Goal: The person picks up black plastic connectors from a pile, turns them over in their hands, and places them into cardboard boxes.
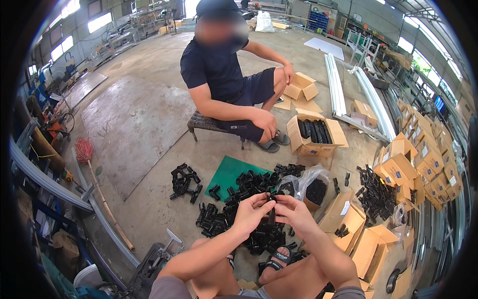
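We are noting a small black fitting (272,215) up between the two hands, above a loose pile of black fittings (264,235) on the floor; the left hand (253,213) is pinching it between thumb and fingers, while the right hand (293,214) is closing its fingertips about the other side; the exact contact is hiding behind the fingers, so we are not telling which hand is bearing it.

We are judging the piece light, stiff and hard to break, probably moulded plastic; we are expecting its smooth surface to be a little slippery, so we are favouring a thumb-and-finger hold around the body, leaving the ends free.

Both forearms are rising inward from the lower edge and meeting near the middle; elbows are sitting wide and bent, wrists are angling toward each other; a green sheet (225,172) is lying just beyond, partly under the pile.
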Tool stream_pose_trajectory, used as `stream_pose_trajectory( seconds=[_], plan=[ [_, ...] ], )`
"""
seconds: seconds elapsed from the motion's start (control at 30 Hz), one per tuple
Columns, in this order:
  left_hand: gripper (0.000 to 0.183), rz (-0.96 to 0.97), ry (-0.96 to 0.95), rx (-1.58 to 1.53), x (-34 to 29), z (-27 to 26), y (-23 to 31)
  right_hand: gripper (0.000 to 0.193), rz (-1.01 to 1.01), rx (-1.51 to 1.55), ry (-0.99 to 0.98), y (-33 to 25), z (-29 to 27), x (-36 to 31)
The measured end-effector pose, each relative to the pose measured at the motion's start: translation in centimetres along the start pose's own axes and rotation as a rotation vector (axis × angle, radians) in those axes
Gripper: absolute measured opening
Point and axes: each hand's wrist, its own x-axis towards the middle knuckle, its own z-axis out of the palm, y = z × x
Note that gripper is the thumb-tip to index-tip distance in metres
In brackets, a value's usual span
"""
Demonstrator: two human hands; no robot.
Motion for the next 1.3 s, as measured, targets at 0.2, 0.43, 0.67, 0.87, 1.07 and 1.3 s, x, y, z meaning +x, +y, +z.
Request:
stream_pose_trajectory(
  seconds=[0.2,0.43,0.67,0.87,1.07,1.3],
  plan=[
    [0.036,0.057,-0.017,0.055,0.5,-0.3,-0.7,0.04,0.104,0.135,-0.066,0.7,-1.1,1.0],
    [0.048,0.171,-0.015,0.174,1.0,-0.9,-1.1,0.04,0.048,0.224,-0.122,0.2,-1.8,0.6],
    [0.065,0.268,-0.171,0.314,-0.4,-0.4,0.0,0.041,-0.38,-0.119,0.086,-0.6,-0.6,-0.1],
    [0.07,0.162,-0.199,0.321,-0.4,0.0,0.1,0.042,-0.4,-0.243,0.108,-1.2,-0.3,-1.5],
    [0.068,0.116,-0.239,0.347,-1.2,0.2,1.7,0.039,-0.443,-0.268,0.099,-0.9,-0.6,-1.4],
    [0.061,0.163,-0.229,0.416,-1.2,-0.3,1.5,0.038,-0.425,-0.323,0.072,-1.2,-0.2,-1.7]
  ],
)
